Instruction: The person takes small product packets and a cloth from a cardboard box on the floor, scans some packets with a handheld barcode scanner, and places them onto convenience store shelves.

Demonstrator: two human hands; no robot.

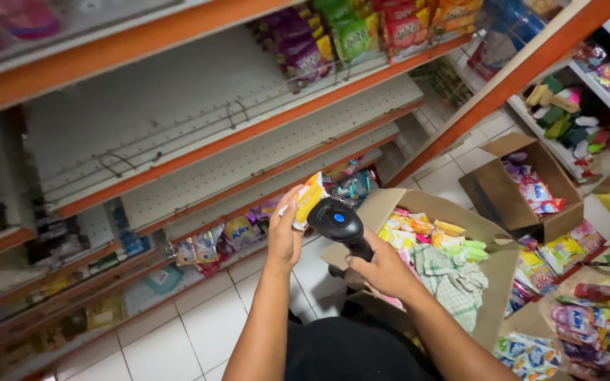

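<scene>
While gripped low on its handle by the right hand (pixel 383 270), fingers clenched: black scanner (pixel 340 222), round blue spot on its head, long axis slanting up-left, nose toward a small orange-and-white sachet (pixel 308 200). Sachet pinched upright in left hand (pixel 285 229), just beside scanner. Behind: orange-edged shelves (pixel 248 134), purple, green, red packets (pixel 333 35) top row. Right: open cartons (pixel 503 190) of bright packets.

The middle shelf (pixel 199 106) lies bare, open to reach along its front edge. Below, packets (pixel 210 243) crowd the bottom shelf's edge. An open cardboard box (pixel 492 282) blocks the floor's right; white tiles (pixel 199 331) stay free left.
</scene>
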